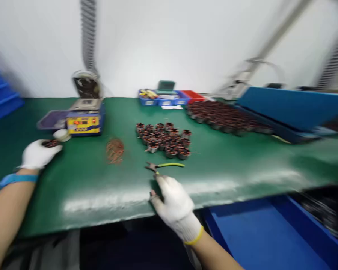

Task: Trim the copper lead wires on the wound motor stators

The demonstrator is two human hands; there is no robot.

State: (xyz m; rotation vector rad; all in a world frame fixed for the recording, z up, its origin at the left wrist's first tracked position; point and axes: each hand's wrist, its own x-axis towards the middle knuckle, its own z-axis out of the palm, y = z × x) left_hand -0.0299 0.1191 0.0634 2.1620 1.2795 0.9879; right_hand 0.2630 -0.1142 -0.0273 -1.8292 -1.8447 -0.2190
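My left hand (37,154), in a white glove, is closed around a copper-wound motor stator (51,143) beside the yellow-and-blue soldering pot unit (84,119). My gloved right hand (174,200) is at the table's front edge, thumb apart from the fingers. Its fingertips touch or cover one handle of the wire cutters (170,164), which lie spread open; the other green handle points right. Behind the cutters stands a cluster of stators (165,138) with copper windings. Left of them is a small heap of copper wire clippings (115,150).
A large group of stators (219,114) stands at the back right, by a blue box with a raised lid (293,108). Small blue bins (149,101) and a red bin (193,95) line the wall. A blue crate (270,232) sits below the front edge. Purple tray (53,119) at left.
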